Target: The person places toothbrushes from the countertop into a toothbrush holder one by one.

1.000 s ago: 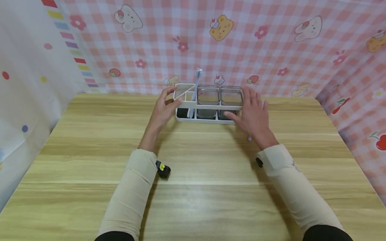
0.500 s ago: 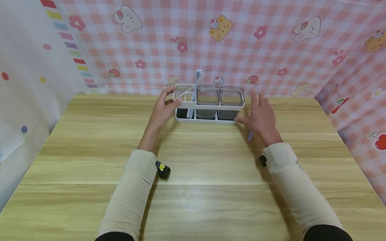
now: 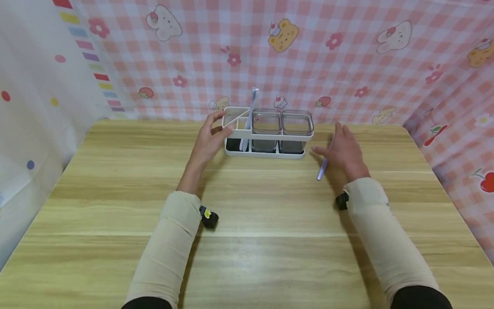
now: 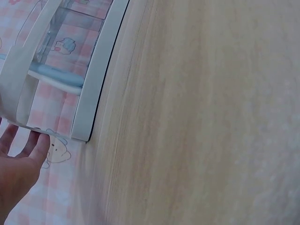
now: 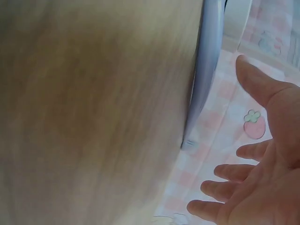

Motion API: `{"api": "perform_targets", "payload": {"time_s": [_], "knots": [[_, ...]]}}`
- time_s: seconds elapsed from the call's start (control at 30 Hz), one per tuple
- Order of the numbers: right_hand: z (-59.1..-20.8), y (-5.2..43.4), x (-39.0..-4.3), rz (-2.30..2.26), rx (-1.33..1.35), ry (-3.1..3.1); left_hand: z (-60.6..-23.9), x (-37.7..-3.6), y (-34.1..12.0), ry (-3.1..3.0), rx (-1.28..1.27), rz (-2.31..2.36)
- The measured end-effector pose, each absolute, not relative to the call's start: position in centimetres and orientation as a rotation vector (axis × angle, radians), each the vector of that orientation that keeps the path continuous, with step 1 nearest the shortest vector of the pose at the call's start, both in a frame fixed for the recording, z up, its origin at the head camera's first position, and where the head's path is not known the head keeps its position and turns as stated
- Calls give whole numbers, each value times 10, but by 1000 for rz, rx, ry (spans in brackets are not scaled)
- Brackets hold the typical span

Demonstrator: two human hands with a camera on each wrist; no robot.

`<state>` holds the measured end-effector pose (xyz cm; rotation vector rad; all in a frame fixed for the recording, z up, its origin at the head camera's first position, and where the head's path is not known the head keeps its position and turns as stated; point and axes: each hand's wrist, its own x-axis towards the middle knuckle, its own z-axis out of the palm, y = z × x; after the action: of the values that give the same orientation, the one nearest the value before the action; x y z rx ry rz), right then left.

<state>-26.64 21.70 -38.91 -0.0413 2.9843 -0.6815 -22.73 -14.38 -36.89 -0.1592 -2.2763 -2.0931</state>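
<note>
Head view: a white two-tier toothbrush holder (image 3: 270, 138) is being supported on the far part of the wood-grain surface (image 3: 251, 257) and is being backed closely by a pink gingham cloth (image 3: 193, 47). Its left end is being gripped by the left hand (image 3: 208, 139), the thumb being placed in front and the fingers behind. The right hand (image 3: 345, 148) is being held apart from it, thumb and fingers spread, with nothing being grasped. Between the two, a lavender toothbrush (image 3: 321, 170) is being left lying on the surface, its far part being covered by the right hand. A pale blue-and-white toothbrush (image 3: 250, 112) is being held at a slight tilt in the holder's left section, beside two clear tumblers (image 3: 267, 122).

On the black wrist camera (image 3: 209, 218), a yellow patch is being shown, its marks being too small to be read.

Glossy, rounded rims are being shown by the tumblers, and a smooth, plastic-looking finish by the holder. Bears, strawberries and flowers are being displayed on the cloth. Both forearms are being covered by wrinkled cream sleeves (image 3: 166, 240).
</note>
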Motion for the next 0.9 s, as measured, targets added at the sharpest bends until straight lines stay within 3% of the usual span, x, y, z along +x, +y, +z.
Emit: {"api": "perform_targets", "payload": {"time_s": [0.27,0.9], "knots": [[-393,229,-272,-784,-3,2865,-393,-245,-149,-2254,-169,-2096],[-394,243,-276,-732,73,2862,-395,-247,-149,-2250,-182,-2066]]}}
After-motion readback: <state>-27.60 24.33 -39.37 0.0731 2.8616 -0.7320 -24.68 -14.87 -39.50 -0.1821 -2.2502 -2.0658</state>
